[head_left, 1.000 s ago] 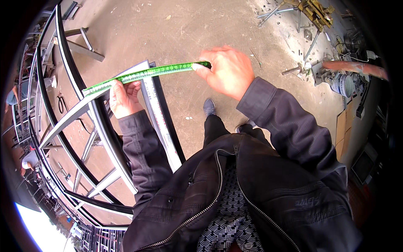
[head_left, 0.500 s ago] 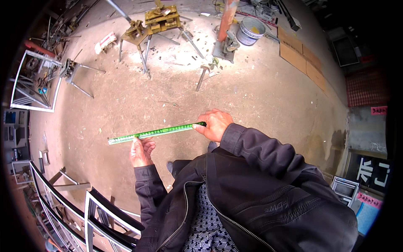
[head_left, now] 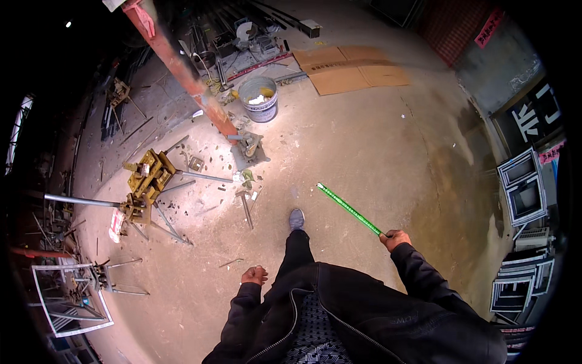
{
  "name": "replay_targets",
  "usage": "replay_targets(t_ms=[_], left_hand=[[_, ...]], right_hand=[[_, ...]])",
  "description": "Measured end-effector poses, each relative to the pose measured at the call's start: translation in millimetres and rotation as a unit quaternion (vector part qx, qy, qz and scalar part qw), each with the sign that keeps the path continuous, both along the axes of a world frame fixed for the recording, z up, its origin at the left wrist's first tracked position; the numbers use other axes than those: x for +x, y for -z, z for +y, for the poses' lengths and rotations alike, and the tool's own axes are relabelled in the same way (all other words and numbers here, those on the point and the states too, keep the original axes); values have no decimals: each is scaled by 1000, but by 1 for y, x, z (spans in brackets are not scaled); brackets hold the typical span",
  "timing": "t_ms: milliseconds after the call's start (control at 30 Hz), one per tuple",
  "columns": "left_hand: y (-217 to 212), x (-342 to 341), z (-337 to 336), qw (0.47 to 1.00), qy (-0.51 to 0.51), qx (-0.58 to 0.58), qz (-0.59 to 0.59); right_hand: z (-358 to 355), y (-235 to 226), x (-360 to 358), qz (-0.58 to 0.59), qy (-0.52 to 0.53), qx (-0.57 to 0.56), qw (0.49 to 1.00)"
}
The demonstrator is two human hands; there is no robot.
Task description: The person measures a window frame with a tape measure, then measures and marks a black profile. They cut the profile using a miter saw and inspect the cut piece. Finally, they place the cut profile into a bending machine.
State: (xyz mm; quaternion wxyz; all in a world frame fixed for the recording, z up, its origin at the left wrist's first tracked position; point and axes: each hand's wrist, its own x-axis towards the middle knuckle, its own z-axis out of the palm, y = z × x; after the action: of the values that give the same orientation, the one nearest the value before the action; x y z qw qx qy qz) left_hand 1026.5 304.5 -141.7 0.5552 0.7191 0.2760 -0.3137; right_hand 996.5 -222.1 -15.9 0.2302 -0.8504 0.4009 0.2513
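1. Right hand [head_left: 395,239] clenched around the near end of a green ruler [head_left: 350,209]; the stick runs from the fist toward 11 o'clock, far tip in the air over the concrete floor [head_left: 376,139].
2. Left hand [head_left: 254,275] hangs by the hip, fingers loosely curled, holding nothing, touching nothing. It is well apart from the ruler, which sits off at its 2 o'clock.
3. The ruler touches only the right hand; its free tip ends near the person's grey shoe [head_left: 296,219], just to the shoe's 1 o'clock.
4. Person in a dark jacket [head_left: 364,315], standing, one leg forward.
5. At 10 o'clock from the left hand: a yellow metal jig [head_left: 147,176] with steel tubes [head_left: 79,200] sticking out, scrap bits on the floor around it.
6. At 12 o'clock, further off: a grey paint bucket [head_left: 259,100] beside a rust-red post [head_left: 182,70] that leans across the upper left.
7. Flattened cardboard sheets [head_left: 348,68] lie beyond the bucket, toward 1 o'clock.
8. Stacked window frames [head_left: 522,194] along the wall at 3 o'clock of the right hand; another metal frame [head_left: 70,297] at 9 o'clock of the left hand.
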Motion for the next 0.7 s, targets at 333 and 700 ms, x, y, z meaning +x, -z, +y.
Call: replay_targets(t_ms=[333,700], left_hand=[[27,313,-98,974,218,54,-21],[6,599,-309,972,215,-12,-88]], right_hand=[[-59,105,-17,75,179,-58,979],[-167,110,210,66,280,59,956]])
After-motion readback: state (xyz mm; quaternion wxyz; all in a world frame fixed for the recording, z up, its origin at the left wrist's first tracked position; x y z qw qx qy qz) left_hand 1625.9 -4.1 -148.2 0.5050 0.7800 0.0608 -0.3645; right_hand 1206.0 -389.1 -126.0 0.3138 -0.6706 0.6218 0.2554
